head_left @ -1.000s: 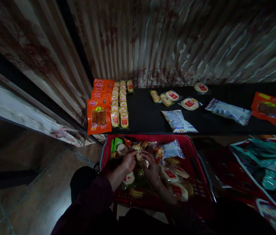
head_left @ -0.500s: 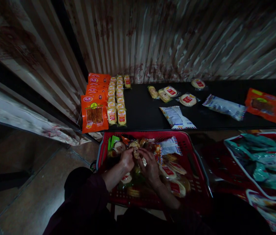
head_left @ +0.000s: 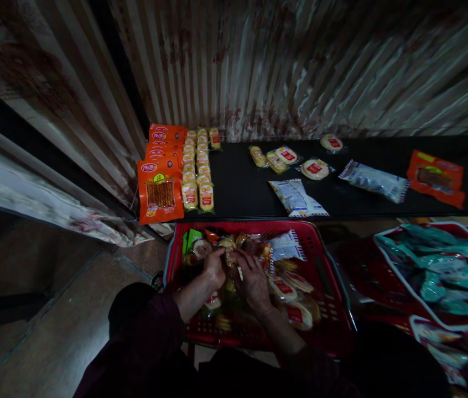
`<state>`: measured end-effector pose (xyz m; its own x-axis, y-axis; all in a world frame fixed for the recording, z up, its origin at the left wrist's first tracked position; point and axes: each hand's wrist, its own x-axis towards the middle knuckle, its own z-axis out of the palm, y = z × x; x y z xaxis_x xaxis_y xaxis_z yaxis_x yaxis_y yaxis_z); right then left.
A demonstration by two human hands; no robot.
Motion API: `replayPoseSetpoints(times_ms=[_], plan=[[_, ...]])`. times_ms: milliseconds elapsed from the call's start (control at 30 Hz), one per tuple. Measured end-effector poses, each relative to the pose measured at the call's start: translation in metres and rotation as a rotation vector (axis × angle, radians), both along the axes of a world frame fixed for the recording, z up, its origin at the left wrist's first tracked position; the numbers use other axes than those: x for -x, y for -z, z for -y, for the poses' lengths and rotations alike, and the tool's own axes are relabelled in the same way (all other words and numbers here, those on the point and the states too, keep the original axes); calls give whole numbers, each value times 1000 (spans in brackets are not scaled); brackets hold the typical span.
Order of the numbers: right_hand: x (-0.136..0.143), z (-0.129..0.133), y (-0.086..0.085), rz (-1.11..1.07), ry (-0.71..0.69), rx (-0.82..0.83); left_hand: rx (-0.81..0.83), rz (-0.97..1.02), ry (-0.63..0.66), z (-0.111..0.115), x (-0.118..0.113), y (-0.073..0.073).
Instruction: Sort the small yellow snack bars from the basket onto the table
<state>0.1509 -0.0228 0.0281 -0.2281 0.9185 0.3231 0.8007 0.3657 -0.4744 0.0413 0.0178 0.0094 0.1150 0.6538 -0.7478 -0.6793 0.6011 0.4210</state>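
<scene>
My left hand [head_left: 214, 268] and my right hand [head_left: 252, 278] meet over a red plastic basket [head_left: 254, 227]. Between their fingertips is a small yellowish wrapped cracker pack [head_left: 229, 255], gripped from both sides. A pale piece shows by the right fingers; the dim light hides what it is. Inside the basket lie several round wrapped crackers [head_left: 282, 288] to the right of my right hand. A white and blue snack bag [head_left: 287, 245] rests at the basket's back right, and a green packet [head_left: 193, 236] at its back left.
On the black shelf [head_left: 234, 193] behind, orange snack bags [head_left: 161, 190] and rows of small yellow packs [head_left: 206, 196] line the left end. Loose packs, a white bag [head_left: 296, 198] and an orange bag [head_left: 436, 177] lie farther right. Another basket holds teal packets [head_left: 445, 271].
Both hands stay on the cracker pack, with the right fingers slightly shifted and bent closer around it. The view has turned a little to the right.
</scene>
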Motion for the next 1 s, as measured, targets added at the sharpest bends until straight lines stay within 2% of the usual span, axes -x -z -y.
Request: replayPoseSetpoints(times_ms=[133, 267, 367, 567, 700, 800, 1000], plan=[[-3, 1, 15, 6, 5, 26, 78, 84, 33, 0, 1, -2], [-3, 5, 24, -51, 66, 37, 103, -46, -22, 2, -1, -5], [-2, 6, 27, -105, 112, 59, 7, -169, -36, 6, -4, -5], [-4, 3, 31, -225, 233, 151, -153, -295, 21, 10, -2, -9], [-10, 0, 35, -405, 338, 328, -259, -375, 116, 11, 1, -12], [-15, -2, 38, -625, 374, 501, -302, -414, 163, 12, 0, -13], [-17, -3, 37, -994, 410, 674, -445, -520, 232, 12, -3, -15]])
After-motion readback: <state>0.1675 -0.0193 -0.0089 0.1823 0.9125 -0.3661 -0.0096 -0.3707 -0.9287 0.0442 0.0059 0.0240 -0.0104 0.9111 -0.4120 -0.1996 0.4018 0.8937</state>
